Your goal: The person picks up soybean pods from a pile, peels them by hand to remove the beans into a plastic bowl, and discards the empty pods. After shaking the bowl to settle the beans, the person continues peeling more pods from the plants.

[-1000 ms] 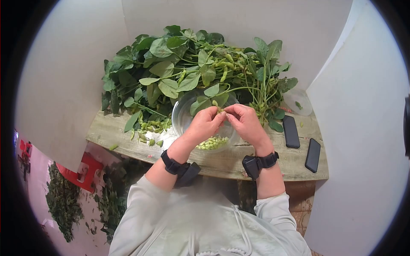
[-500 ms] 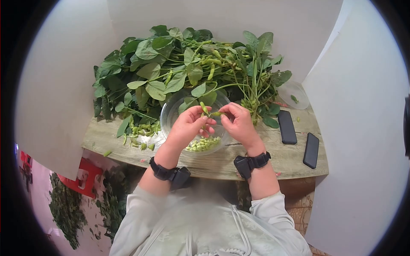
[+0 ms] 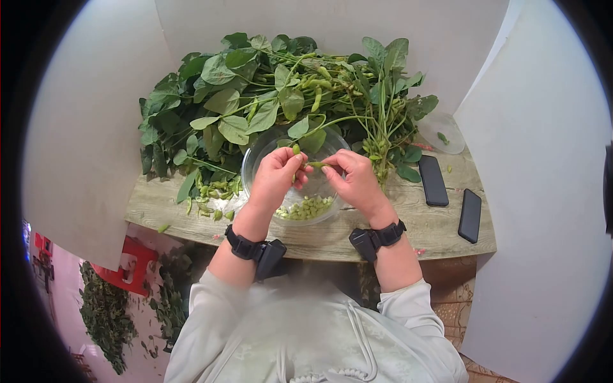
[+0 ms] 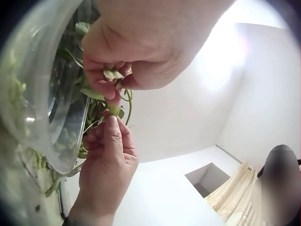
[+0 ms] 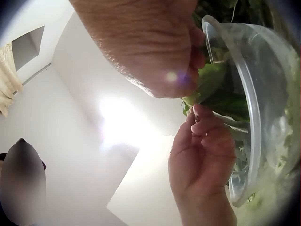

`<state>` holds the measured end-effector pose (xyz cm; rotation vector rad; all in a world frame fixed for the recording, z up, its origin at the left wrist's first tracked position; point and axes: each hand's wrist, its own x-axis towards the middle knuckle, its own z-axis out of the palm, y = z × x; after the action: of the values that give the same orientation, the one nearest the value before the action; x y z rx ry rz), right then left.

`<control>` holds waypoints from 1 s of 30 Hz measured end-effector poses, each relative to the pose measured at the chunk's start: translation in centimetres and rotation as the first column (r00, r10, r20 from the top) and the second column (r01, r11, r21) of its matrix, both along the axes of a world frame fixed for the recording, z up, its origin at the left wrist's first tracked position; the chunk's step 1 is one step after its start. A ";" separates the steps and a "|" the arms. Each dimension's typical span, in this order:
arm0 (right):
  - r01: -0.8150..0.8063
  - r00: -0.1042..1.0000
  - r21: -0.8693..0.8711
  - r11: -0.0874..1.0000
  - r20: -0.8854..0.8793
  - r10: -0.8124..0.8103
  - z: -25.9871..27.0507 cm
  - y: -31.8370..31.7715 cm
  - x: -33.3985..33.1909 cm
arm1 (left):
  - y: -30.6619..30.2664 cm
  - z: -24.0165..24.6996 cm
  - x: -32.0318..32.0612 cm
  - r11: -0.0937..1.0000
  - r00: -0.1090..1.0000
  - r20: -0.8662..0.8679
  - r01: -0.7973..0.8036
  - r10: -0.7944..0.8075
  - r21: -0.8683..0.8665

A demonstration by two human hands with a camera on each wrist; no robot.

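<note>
Above a clear plastic bowl, both hands meet over green pods. The left hand has its fingers curled round some pods, one pod tip poking up past the thumb. Between thumb and fingers the right hand pinches a green pod that points toward the left hand. In the left wrist view the right hand grips a pod just below the left hand. Shelled pale green beans lie at the bowl's near side.
A large heap of leafy bean plants covers the back of the wooden table. Loose pods lie left of the bowl. Two black phones and a clear lid are at the right. A red stool stands lower left.
Since a second ago, the hands have moved slightly apart and left in the view. A pod now shows between them. The table has also shifted left in the view.
</note>
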<state>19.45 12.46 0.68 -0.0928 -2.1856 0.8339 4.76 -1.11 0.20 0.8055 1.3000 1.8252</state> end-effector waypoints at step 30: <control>0.102 0.994 -0.232 0.967 0.059 -0.091 -0.2 -0.4 -0.1 | 0.7 1.2 2.0 0.967 0.738 -0.675 -0.169 -0.003 -0.189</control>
<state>19.32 12.09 0.45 -0.3366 -2.0996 1.0403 6.76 -0.37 1.38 1.3636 1.9960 1.4269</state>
